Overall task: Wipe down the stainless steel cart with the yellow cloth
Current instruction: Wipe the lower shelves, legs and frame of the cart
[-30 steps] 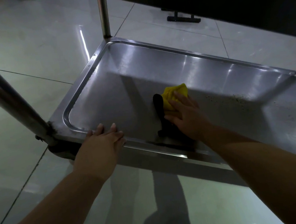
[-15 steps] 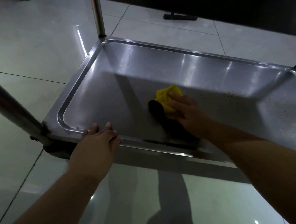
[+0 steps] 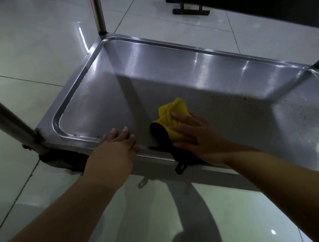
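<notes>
R hand flat, fingers spread, pressing yellow cloth on cart shelf. L hand flat on front rim, holds nothing.

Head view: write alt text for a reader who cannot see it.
A person's right hand presses a yellow cloth flat on the lower shelf of a stainless steel cart, while the left hand rests open on the shelf's near rim. Dark specks dot the shelf's right side.

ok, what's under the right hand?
The yellow cloth, pressed flat onto the cart shelf by the right hand. A black part pokes out; the rest is hidden.
</notes>
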